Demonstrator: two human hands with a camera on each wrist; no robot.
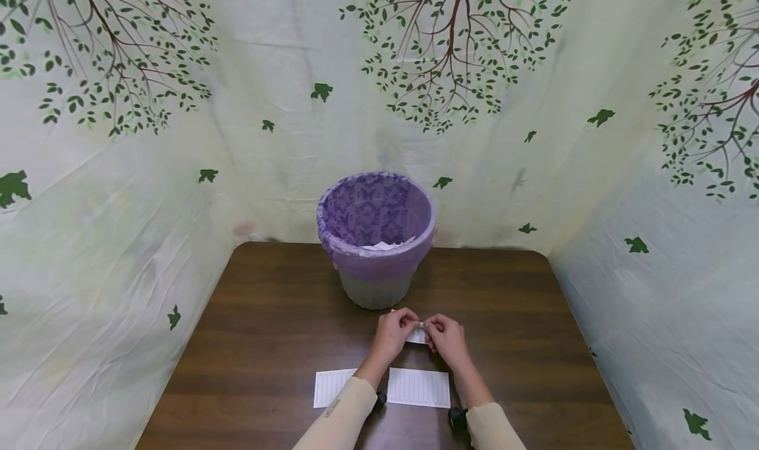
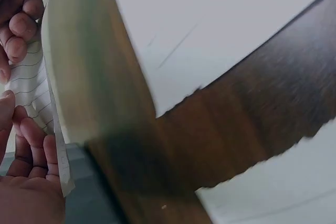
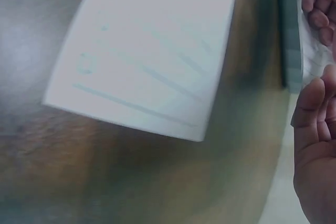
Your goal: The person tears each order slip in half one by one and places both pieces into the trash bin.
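A piece of lined white paper [image 1: 418, 336] is held above the table, in front of the bin. My left hand [image 1: 393, 335] pinches it at its upper left, and my right hand [image 1: 447, 340] pinches it at the right, close to the left fingertips. In the left wrist view this lined paper [image 2: 32, 85] looks bent between the two hands. The right wrist view shows only a strip of the paper [image 3: 313, 51] past the fingers. Two more lined sheets lie nearer me: a right sheet [image 1: 418, 388] and a left sheet [image 1: 332, 387], partly behind my left forearm.
A bin [image 1: 376, 292] with a purple patterned liner [image 1: 379, 265] stands at the table's far side, white paper [image 1: 385, 246] inside. The brown table [image 1: 255, 344] is enclosed by cloth walls [image 1: 267, 193] printed with trees and leaves. Torn edges show on sheets [image 2: 283, 187] in the left wrist view.
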